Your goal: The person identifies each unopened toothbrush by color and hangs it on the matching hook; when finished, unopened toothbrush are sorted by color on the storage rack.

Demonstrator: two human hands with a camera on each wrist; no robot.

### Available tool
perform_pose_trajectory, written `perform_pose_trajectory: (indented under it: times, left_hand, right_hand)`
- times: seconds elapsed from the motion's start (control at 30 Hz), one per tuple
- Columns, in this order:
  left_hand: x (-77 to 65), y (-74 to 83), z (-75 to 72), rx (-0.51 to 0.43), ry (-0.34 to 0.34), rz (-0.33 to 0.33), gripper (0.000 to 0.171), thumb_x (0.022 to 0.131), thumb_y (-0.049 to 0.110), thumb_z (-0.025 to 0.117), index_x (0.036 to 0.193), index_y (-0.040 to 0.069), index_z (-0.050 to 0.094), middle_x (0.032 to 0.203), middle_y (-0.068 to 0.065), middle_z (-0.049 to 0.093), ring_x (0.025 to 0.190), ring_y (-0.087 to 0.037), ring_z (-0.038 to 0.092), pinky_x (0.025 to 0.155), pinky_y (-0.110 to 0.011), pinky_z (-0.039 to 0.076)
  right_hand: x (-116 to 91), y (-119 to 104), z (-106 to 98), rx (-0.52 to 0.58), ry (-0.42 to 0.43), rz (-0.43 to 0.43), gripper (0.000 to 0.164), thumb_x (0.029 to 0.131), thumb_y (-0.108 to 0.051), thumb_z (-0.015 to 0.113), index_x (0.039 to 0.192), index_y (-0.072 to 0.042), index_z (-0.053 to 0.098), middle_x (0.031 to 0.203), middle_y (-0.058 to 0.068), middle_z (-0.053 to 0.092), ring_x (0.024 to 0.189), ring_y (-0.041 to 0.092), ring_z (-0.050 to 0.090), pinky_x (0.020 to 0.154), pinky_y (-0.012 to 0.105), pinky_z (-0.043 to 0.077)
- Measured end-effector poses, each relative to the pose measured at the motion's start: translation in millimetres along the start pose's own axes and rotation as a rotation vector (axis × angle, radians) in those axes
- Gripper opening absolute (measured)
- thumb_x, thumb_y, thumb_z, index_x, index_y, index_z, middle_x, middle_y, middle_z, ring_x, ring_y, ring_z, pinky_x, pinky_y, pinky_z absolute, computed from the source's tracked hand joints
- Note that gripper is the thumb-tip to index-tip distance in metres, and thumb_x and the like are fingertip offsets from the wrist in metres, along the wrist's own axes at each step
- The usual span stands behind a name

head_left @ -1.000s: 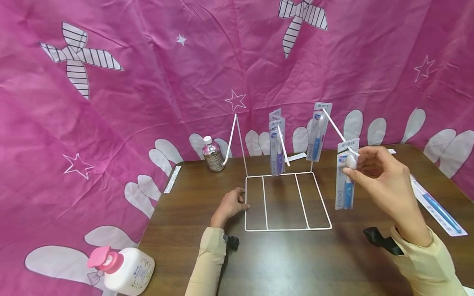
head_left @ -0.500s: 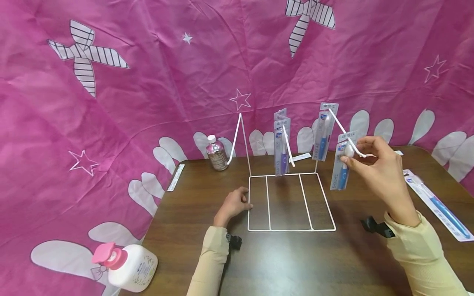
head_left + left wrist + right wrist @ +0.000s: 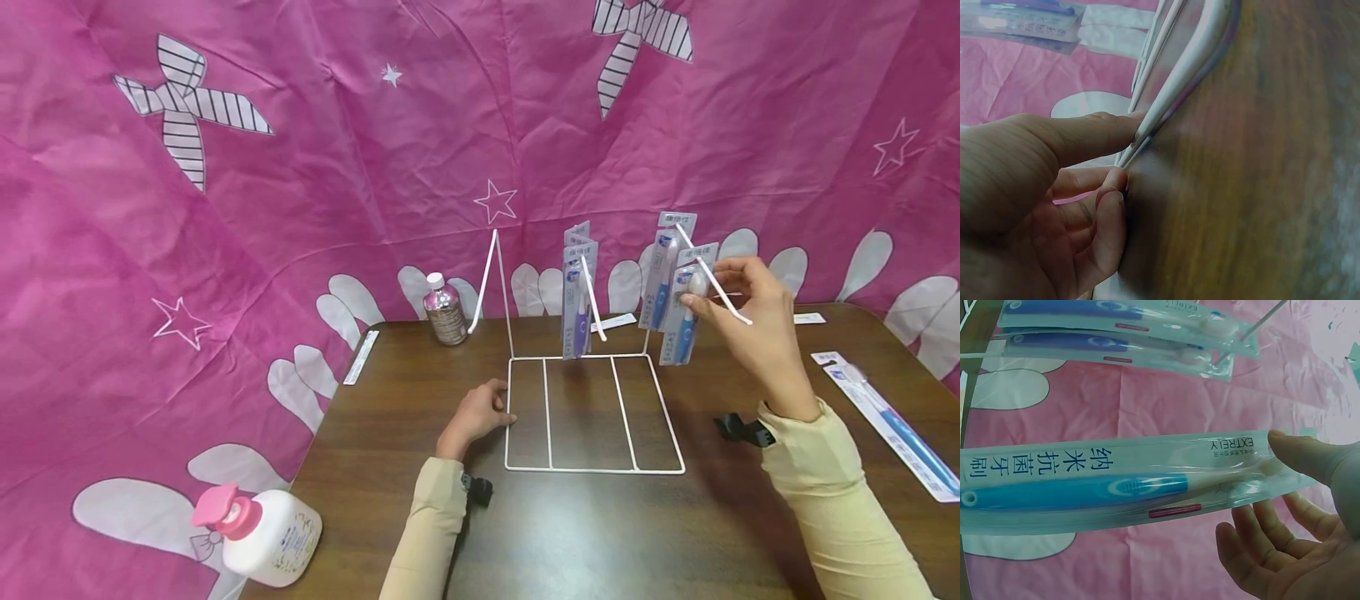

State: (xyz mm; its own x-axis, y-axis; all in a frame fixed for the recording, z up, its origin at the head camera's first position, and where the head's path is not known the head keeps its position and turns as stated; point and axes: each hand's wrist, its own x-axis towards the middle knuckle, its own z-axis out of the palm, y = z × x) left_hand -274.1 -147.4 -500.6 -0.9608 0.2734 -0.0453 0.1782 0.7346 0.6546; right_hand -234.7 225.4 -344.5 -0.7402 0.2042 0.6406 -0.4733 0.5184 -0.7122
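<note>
A white wire display rack (image 3: 592, 472) stands on the table with three slanting prongs. My left hand (image 3: 476, 417) holds the left side of its base, thumb and fingertips at the wire in the left wrist view. My right hand (image 3: 757, 325) pinches a packaged toothbrush (image 3: 1072, 494) with a blue handle near the top of its pack. This pack hangs partway along the right prong (image 3: 723, 294), in front of another blue packaged toothbrush (image 3: 662, 283). Purple packaged toothbrushes (image 3: 580, 321) hang on the middle prong. The left prong (image 3: 483, 283) carries nothing.
Another packaged toothbrush (image 3: 892, 425) lies on the table at the right. A pink bottle with a white cap (image 3: 446, 317) stands behind the rack's left side. A white pump bottle (image 3: 277, 542) is at the front left. A pink cloth (image 3: 337, 167) hangs behind the table.
My right hand has slid the blue packaged toothbrush from the right prong's tip back along it, towards the pack behind. My left hand stays at the rack's base. The head view has shifted slightly.
</note>
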Motion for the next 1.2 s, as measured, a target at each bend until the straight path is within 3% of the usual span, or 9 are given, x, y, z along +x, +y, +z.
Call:
perform_pose_trajectory:
  times: [0.23, 0.6, 0.97, 1.2]
  left_hand:
    - [-2.7, -2.9, 0.9, -0.014, 0.007, 0.002, 0.058, 0.080, 0.011, 0.086, 0.130, -0.001, 0.059, 0.082, -0.001, 0.059, 0.073, -0.015, 0.054, 0.072, -0.035, 0.046]
    - [-10.2, -5.8, 8.5, -0.014, -0.012, 0.014, 0.058, 0.079, 0.013, 0.086, 0.129, 0.000, 0.061, 0.080, 0.002, 0.058, 0.072, -0.014, 0.053, 0.073, -0.034, 0.046]
    - [-4.3, -2.0, 2.5, -0.012, -0.006, 0.016, 0.060, 0.078, 0.012, 0.086, 0.130, -0.002, 0.059, 0.081, -0.001, 0.060, 0.073, -0.015, 0.055, 0.073, -0.035, 0.047]
    - [1.0, -3.4, 1.3, -0.013, 0.001, 0.013, 0.059, 0.079, 0.012, 0.086, 0.130, 0.000, 0.060, 0.082, 0.000, 0.060, 0.074, -0.015, 0.055, 0.073, -0.035, 0.047]
  right_hand:
    - [12, 7, 13, -0.020, 0.012, 0.001, 0.045, 0.074, 0.003, 0.086, 0.112, 0.007, 0.062, 0.086, -0.013, 0.059, 0.073, -0.005, 0.057, 0.068, 0.011, 0.042]
    - [16, 12, 20, -0.083, 0.014, 0.094, 0.046, 0.078, -0.007, 0.086, 0.114, 0.004, 0.061, 0.084, -0.016, 0.057, 0.070, -0.007, 0.053, 0.069, 0.017, 0.038]
    - [25, 20, 24, -0.050, 0.013, 0.124, 0.048, 0.078, -0.011, 0.088, 0.115, 0.003, 0.061, 0.084, -0.028, 0.057, 0.072, -0.007, 0.055, 0.071, 0.017, 0.038]
    - [25, 25, 25, -0.071, -0.034, 0.127, 0.044, 0.081, -0.013, 0.085, 0.114, 0.004, 0.062, 0.080, -0.025, 0.056, 0.072, -0.009, 0.055, 0.068, 0.014, 0.042]
